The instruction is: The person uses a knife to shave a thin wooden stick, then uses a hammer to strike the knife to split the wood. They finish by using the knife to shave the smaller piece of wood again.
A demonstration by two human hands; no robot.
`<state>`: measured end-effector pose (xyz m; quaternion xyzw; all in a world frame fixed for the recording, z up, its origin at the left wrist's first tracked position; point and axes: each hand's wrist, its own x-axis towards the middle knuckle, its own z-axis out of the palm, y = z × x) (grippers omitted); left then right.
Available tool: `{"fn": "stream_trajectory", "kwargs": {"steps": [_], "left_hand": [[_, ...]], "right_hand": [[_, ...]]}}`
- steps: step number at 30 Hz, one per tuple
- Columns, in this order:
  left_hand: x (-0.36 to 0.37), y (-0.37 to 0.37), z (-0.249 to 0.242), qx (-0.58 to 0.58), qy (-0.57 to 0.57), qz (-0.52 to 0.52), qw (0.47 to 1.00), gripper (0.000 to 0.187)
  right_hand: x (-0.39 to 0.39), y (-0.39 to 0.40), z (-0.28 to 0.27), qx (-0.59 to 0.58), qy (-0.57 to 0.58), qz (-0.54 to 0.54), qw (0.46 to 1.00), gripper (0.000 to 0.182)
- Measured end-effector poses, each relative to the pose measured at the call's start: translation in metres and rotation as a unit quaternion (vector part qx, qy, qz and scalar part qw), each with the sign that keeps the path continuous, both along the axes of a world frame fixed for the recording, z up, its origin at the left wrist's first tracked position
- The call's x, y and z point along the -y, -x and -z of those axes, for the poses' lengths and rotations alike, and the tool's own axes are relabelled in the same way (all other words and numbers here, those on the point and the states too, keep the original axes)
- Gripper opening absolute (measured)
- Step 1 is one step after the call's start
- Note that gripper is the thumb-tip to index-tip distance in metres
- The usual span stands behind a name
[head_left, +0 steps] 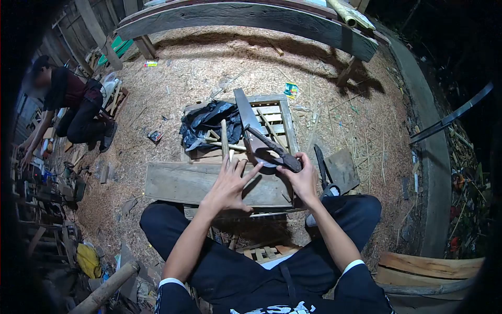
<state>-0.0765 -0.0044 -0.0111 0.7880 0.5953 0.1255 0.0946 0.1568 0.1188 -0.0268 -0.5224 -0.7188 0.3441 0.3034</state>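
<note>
My left hand (pixel 227 186) is spread over a grey wooden board (pixel 172 183) in front of my knees, fingertips near a thin wooden stick (pixel 225 137). My right hand (pixel 302 180) is closed around the thick near end of a long dark tool (pixel 274 145), whose exact kind I cannot tell. Under that tool lies a hand saw (pixel 244 107), its metal blade pointing away from me. The saw rests across a slatted wooden frame (pixel 286 123), beside a crumpled black plastic bag (pixel 212 120).
A dark long-bladed tool (pixel 321 166) and a flat wood piece (pixel 342 170) lie by my left-bent right knee. Ahead stands a long plank bench (pixel 251 23). At left a person (pixel 78 99) crouches, reaching toward piled tools. Wood shavings cover the ground; planks (pixel 429 266) lie at lower right.
</note>
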Motion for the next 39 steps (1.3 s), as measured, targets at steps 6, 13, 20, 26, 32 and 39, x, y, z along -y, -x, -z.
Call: {"fn": "stream_trajectory", "kwargs": {"steps": [6,13,20,26,32,39], "left_hand": [[0.005,-0.001,-0.003,0.007,-0.005,0.02,1.0,0.14],[0.004,-0.012,-0.006,0.026,-0.007,0.029,0.999,0.143],[-0.007,-0.024,0.009,0.018,-0.005,0.03,0.999,0.143],[-0.001,-0.016,0.01,0.013,-0.029,0.02,0.999,0.134],[0.007,-0.011,0.007,0.061,-0.045,-0.005,0.997,0.113],[0.018,-0.01,0.012,0.056,-0.032,-0.025,0.998,0.087]], "right_hand": [[-0.013,0.001,0.007,0.057,-0.027,0.045,0.997,0.05],[-0.017,0.002,-0.005,-0.064,0.045,0.064,0.995,0.042],[0.01,-0.019,-0.023,-0.259,0.135,0.002,0.956,0.034],[0.026,-0.035,-0.011,-0.39,0.2,-0.085,0.895,0.041],[0.023,-0.035,-0.02,-0.388,0.221,-0.209,0.87,0.029],[0.021,-0.039,-0.028,-0.317,0.233,-0.172,0.903,0.03]]}}
